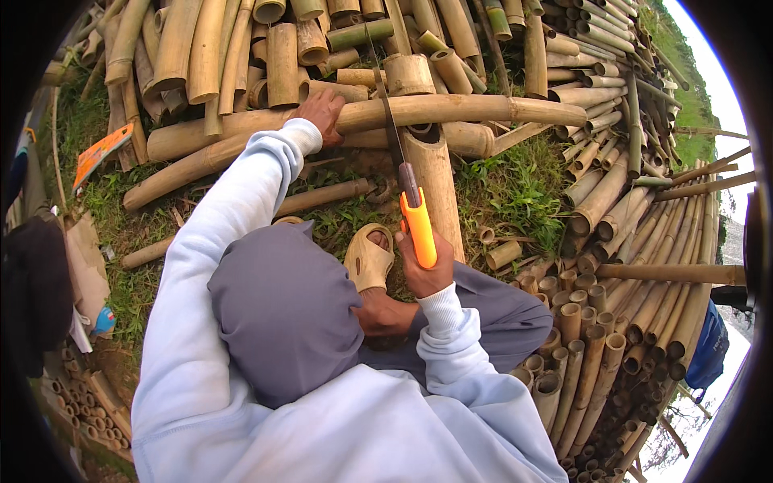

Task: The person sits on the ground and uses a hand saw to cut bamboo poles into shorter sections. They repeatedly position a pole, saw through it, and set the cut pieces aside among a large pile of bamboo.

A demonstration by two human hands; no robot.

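Observation:
My right hand (424,272) is closed round the orange handle of a hand saw (418,229). The saw's long dark blade points away from me and crosses a long tan bamboo pole (475,109) lying crosswise. My left hand (322,117) grips that pole to the left of the blade. Beneath it, a thick upright-looking bamboo piece (435,189) reaches back toward me and shows its hollow end near the blade. Whether the blade has bitten into the pole cannot be made out.
Cut bamboo lengths (282,64) are heaped beyond the pole. Stacked bamboo (596,354) fills the right side. My sandalled foot (370,258) rests on the grass close behind the pole. An orange saw-shaped sheet (103,154) and a blue bag (707,346) lie farther out.

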